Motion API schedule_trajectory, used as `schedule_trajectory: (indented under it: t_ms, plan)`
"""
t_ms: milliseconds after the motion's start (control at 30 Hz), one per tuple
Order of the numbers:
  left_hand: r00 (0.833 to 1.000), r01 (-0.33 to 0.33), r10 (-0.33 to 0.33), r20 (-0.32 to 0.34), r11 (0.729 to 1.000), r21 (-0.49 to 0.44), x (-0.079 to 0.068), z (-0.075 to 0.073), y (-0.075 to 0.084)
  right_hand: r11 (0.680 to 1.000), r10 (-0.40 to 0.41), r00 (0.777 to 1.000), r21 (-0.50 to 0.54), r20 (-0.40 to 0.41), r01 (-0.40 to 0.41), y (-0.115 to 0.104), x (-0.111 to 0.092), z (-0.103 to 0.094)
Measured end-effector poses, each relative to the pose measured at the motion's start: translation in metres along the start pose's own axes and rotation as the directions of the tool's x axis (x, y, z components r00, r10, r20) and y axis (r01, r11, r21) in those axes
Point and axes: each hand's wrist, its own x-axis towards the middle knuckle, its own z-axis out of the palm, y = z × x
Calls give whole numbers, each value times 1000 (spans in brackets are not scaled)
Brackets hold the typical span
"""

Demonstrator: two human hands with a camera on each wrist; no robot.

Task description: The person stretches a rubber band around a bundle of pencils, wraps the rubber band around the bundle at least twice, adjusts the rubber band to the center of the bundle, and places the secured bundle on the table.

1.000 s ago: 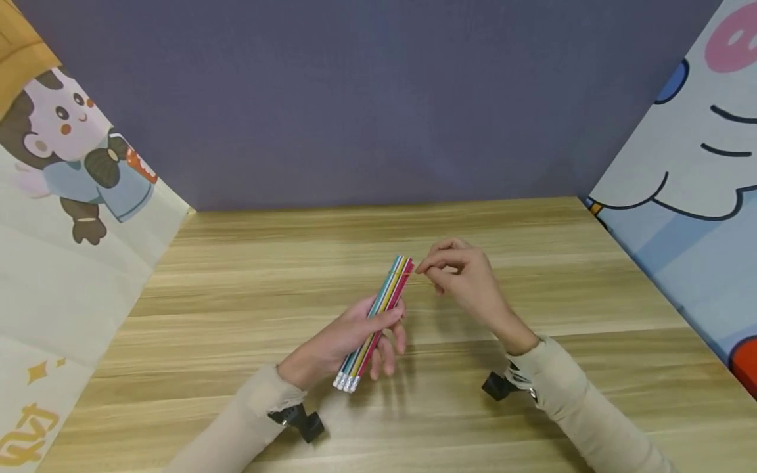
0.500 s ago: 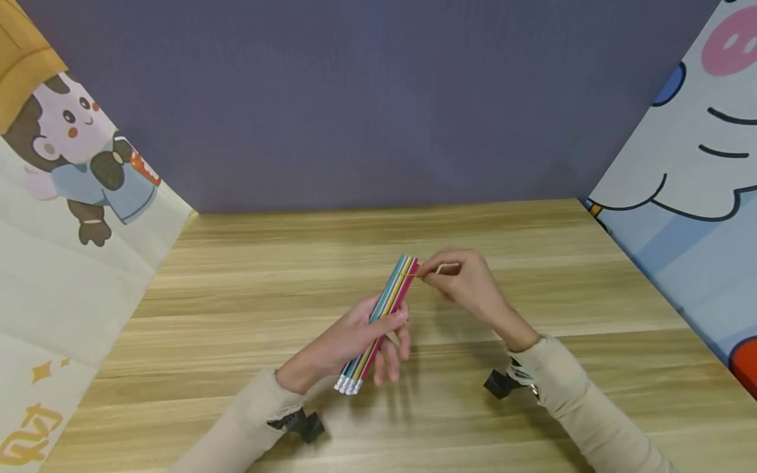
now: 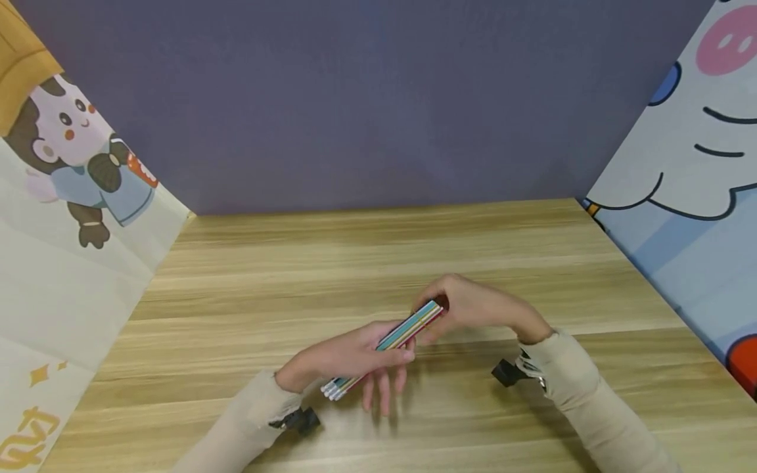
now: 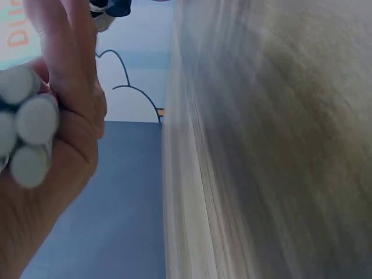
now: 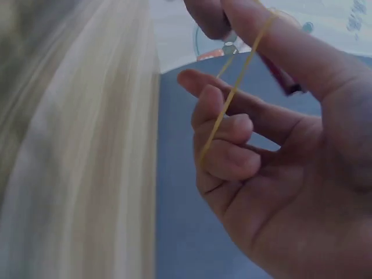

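Note:
My left hand [image 3: 355,351] grips a bundle of several pencils [image 3: 408,330], striped in teal, white, yellow and red, with the thumb across them. Their white eraser ends [image 4: 37,119] stick out at the heel of the palm in the left wrist view. Around the far end of the bundle curls my right hand [image 3: 470,305]. A thin yellow rubber band [image 5: 235,88] is stretched across its thumb and bent fingers in the right wrist view. One dark red pencil end [image 5: 282,78] shows behind the thumb there; most of the bundle is hidden in that view.
Beneath both hands lies a wood-grain table [image 3: 284,263]. A grey-blue panel [image 3: 378,105] stands along its back edge. Cartoon-printed panels flank it on the left [image 3: 89,276] and right [image 3: 656,164]. A small black camera [image 3: 507,372] sits at the right wrist.
The bundle has tilted from steep to flatter, its far end lowered toward the right. My right hand has moved down from beside the tips to around them, turning at the wrist.

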Motion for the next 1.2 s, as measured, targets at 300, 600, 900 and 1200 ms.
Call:
schedule_trajectory:
  t_ms: [300,600,900,1200]
  plan:
    - [987,162,-162,-3,987,15,0,4,-5,878,10,993,-474,-119,-66,-31,-13,14]
    - [969,196,-180,-168,977,87,0,1,-2,610,-179,954,-788,-239,-83,-51,-8,43]
    - [966,157,-132,-224,983,96,-7,-14,13,655,-436,834,-754,-338,37,-50,-3,42]
    - [947,154,-136,-290,987,41,-14,-20,16,743,-643,651,-537,-403,401,-44,0,40]
